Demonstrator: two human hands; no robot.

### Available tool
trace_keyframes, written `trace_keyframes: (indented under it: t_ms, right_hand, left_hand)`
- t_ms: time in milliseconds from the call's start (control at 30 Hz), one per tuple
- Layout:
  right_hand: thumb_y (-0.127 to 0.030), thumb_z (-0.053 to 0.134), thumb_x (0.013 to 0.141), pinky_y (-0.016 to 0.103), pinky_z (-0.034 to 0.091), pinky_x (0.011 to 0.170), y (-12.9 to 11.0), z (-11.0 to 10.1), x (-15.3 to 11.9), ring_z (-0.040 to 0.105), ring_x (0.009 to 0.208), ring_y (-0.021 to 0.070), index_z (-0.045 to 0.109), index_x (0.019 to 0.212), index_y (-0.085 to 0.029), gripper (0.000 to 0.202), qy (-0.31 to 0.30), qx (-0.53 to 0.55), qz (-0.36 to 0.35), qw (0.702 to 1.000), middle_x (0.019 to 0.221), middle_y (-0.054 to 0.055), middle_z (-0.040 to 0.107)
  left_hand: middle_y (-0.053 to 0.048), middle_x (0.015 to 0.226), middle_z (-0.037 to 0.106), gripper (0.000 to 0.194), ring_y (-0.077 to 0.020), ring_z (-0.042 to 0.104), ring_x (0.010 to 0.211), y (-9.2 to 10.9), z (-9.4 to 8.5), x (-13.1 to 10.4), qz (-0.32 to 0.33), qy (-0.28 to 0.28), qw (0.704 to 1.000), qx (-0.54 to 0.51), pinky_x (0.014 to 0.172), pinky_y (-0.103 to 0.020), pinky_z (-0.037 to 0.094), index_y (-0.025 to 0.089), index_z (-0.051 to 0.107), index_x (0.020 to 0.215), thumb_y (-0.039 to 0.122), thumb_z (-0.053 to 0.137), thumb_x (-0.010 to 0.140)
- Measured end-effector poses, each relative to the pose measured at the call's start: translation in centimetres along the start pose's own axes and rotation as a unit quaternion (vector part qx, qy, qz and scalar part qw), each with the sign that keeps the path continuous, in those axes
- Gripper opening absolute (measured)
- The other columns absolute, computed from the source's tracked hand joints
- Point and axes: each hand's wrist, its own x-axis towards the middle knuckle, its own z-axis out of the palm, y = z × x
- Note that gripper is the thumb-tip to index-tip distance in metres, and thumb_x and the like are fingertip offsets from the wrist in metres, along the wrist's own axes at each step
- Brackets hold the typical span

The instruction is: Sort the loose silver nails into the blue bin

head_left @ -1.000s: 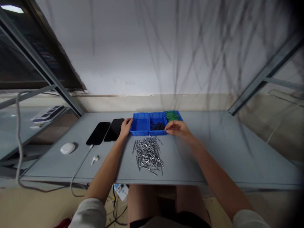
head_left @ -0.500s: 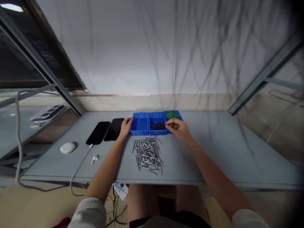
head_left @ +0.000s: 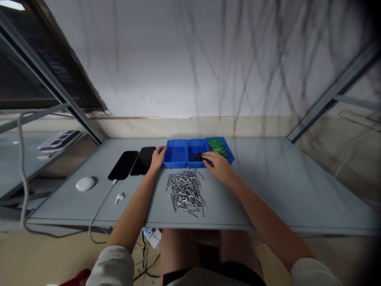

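Observation:
On the left wall of the left blue bin (head_left: 175, 164) rests my left hand (head_left: 158, 158), its fingers curled over the rim. This bin has a bare floor. In the middle blue bin (head_left: 196, 164) lie small black pieces (head_left: 195, 156). My right hand (head_left: 218, 166) reaches over that bin's right front corner, thumb and fingers bent close together by the black pieces. Whatever they hold is too small to make out. Green slender pieces (head_left: 218, 145) fill the right blue bin (head_left: 231, 157), which sits at an angle. Before the bins lies a pile of silvery metal rods (head_left: 187, 191).
Two black phones (head_left: 123, 165) (head_left: 143, 161) lie left of my left hand, one with a white cable (head_left: 102, 204). A white earbud case (head_left: 85, 184) and an earbud (head_left: 119, 197) are nearer the front left. A wall stands behind the grey table (head_left: 282, 186).
My right hand has moved slightly left and down from the right bin's edge to the middle bin, uncovering more green pieces. My left hand stays on the left bin.

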Motion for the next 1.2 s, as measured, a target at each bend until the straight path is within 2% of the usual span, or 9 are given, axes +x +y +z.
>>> trace_keyframes:
  t_ms: [133, 267, 333, 467, 567, 800, 967, 1200]
  right_hand:
    - [-0.022, 0.053, 0.089, 0.040, 0.046, 0.096, -0.3, -0.2, 0.0, 0.061, 0.105, 0.0219, 0.069, 0.104, -0.018, 0.023, 0.005, -0.006, -0.019, 1.000, 0.112, 0.009, 0.068]
    - [-0.021, 0.058, 0.085, 0.035, 0.048, 0.085, -0.9, -0.9, 0.0, 0.062, 0.091, 0.0191, 0.070, 0.093, -0.021, 0.015, 0.017, 0.015, -0.041, 0.999, 0.095, 0.005, 0.071]
    - [-0.021, 0.060, 0.083, 0.030, 0.048, 0.074, -1.4, -1.3, 0.0, 0.062, 0.079, 0.0167, 0.071, 0.089, -0.021, 0.012, -0.016, 0.027, -0.029, 0.999, 0.087, 0.003, 0.071]
    - [-0.016, 0.063, 0.078, 0.025, 0.043, 0.060, -2.3, -1.7, -0.1, 0.059, 0.061, 0.0133, 0.072, 0.088, -0.021, 0.014, -0.142, 0.034, 0.017, 0.989, 0.073, 0.001, 0.069]
    - [-0.014, 0.062, 0.077, 0.026, 0.042, 0.060, -2.6, -1.6, -0.1, 0.059, 0.061, 0.0143, 0.073, 0.089, -0.020, 0.017, -0.199, 0.022, 0.023, 0.980, 0.075, 0.002, 0.070]
    - [-0.017, 0.060, 0.080, 0.026, 0.043, 0.066, -2.7, -1.1, -0.2, 0.062, 0.074, 0.0156, 0.072, 0.093, -0.020, 0.018, -0.247, 0.023, -0.001, 0.969, 0.091, 0.004, 0.071]
    - [-0.019, 0.062, 0.079, 0.025, 0.045, 0.064, -2.8, -0.4, -0.3, 0.061, 0.068, 0.0134, 0.072, 0.093, -0.018, 0.017, -0.273, 0.103, -0.005, 0.957, 0.089, 0.005, 0.070]
    - [-0.024, 0.066, 0.078, 0.026, 0.049, 0.064, -2.4, -0.2, -0.3, 0.064, 0.073, 0.0157, 0.070, 0.098, -0.013, 0.024, -0.299, 0.199, 0.040, 0.932, 0.088, 0.008, 0.071]
  left_hand:
    - [-0.006, 0.088, 0.069, 0.036, -0.0214, 0.060, 0.088, -0.1, 0.0, 0.0, -0.001, -0.001, 1.000, 0.008, 0.084, -0.031, 0.043, 0.015, 0.068, 0.086, 0.047, 0.056, 0.072]
    - [-0.007, 0.090, 0.069, 0.038, -0.0217, 0.060, 0.089, -0.2, 0.0, 0.1, 0.007, -0.001, 1.000, 0.007, 0.085, -0.032, 0.043, 0.015, 0.068, 0.087, 0.047, 0.055, 0.072]
    - [-0.008, 0.089, 0.069, 0.038, -0.0222, 0.060, 0.088, -0.2, 0.0, 0.1, 0.008, -0.003, 1.000, 0.006, 0.085, -0.033, 0.043, 0.015, 0.068, 0.087, 0.047, 0.056, 0.072]
    - [-0.007, 0.089, 0.069, 0.037, -0.0223, 0.060, 0.089, -0.3, -0.1, 0.2, 0.012, -0.005, 1.000, 0.009, 0.085, -0.033, 0.043, 0.015, 0.068, 0.087, 0.047, 0.055, 0.073]
    - [-0.007, 0.088, 0.069, 0.035, -0.0216, 0.061, 0.088, -0.3, -0.1, 0.2, 0.013, -0.002, 1.000, 0.008, 0.084, -0.032, 0.043, 0.016, 0.068, 0.086, 0.046, 0.056, 0.073]
    - [-0.007, 0.087, 0.069, 0.032, -0.0216, 0.061, 0.088, -0.2, 0.0, 0.2, 0.005, 0.001, 1.000, 0.006, 0.083, -0.032, 0.043, 0.016, 0.068, 0.084, 0.043, 0.056, 0.073]
    - [-0.007, 0.087, 0.069, 0.034, -0.0219, 0.061, 0.088, -0.3, 0.0, 0.1, 0.013, 0.001, 1.000, 0.010, 0.084, -0.032, 0.043, 0.016, 0.069, 0.085, 0.044, 0.056, 0.073]
    - [-0.006, 0.088, 0.069, 0.032, -0.0212, 0.060, 0.088, -0.2, 0.1, 0.2, 0.013, 0.004, 1.000, 0.014, 0.084, -0.032, 0.043, 0.016, 0.068, 0.084, 0.043, 0.055, 0.074]
